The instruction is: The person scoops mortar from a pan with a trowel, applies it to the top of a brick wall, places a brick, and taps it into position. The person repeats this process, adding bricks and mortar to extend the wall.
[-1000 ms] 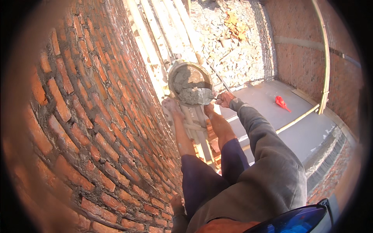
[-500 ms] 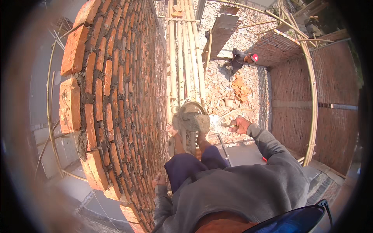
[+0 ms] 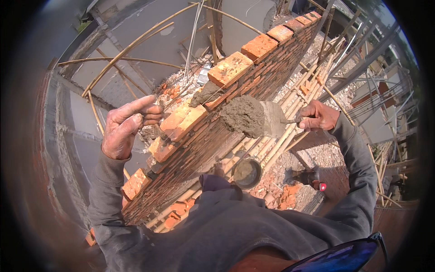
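Note:
A trowel is in my right hand, my fingers closed round its handle. Grey wet mortar sits heaped on the far end of its blade, just right of the brick wall. My left hand is raised at the wall's left side, holding nothing, with the fingers stretched out and the thumb apart. Near those fingertips lies a brick of the top course. Another clump of mortar fills a gap between that brick and an orange brick farther along.
A round bucket stands below on bamboo scaffold poles. Bent bamboo poles rise left of the wall. Broken bricks lie on the ground at lower right, near another person in a red cap.
My view has swung toward the wall's top. The trowel has come up from near the bucket, now loaded with mortar. My left hand has risen from beside the wall to above its top course.

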`<state>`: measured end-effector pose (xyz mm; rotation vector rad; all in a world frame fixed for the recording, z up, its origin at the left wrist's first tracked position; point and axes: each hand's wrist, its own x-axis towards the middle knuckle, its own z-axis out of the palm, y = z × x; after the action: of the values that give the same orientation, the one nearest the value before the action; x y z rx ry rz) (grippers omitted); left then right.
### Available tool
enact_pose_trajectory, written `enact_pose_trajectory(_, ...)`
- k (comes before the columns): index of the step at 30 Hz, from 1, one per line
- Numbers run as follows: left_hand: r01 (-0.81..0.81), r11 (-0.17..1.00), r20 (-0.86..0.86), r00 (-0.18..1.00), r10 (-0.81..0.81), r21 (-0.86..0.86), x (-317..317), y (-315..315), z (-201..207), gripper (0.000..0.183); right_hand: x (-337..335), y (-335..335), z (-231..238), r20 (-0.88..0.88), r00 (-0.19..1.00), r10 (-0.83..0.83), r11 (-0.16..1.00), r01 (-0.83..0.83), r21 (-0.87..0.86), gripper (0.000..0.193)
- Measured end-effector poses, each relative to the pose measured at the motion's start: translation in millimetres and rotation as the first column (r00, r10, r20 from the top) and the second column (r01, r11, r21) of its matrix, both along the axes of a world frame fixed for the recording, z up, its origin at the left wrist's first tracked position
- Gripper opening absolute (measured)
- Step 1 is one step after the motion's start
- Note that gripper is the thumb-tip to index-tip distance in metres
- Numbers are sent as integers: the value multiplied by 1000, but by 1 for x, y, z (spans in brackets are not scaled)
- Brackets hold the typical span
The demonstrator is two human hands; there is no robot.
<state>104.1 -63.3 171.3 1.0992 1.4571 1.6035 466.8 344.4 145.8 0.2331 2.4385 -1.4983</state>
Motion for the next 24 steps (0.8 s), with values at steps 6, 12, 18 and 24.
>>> enact_pose_trajectory(6, -105, 945, 356, 909, 218, -310, -96, 77, -86, 62, -152, 26, 69, -191, 960, 205, 776, -40, 630, 52)
enact_pose_trajectory(12, 121, 970, 603, 798, 30, -209, -107, 121, -161, 54, -212, -24, 51, -23, 855, 518, 37, 4, 999, 19)
enact_pose_trajectory(18, 309, 938, 692, 712, -119, -158, -99, 131, -173, 55, -161, -48, 46, -397, 855, 334, 325, 291, 900, 31)
enact_pose_trajectory(24, 381, 923, 718, 657, -229, -55, -86, 135, -157, 65, -32, -63, 3, -142, 931, -335, 921, 356, 161, 31)
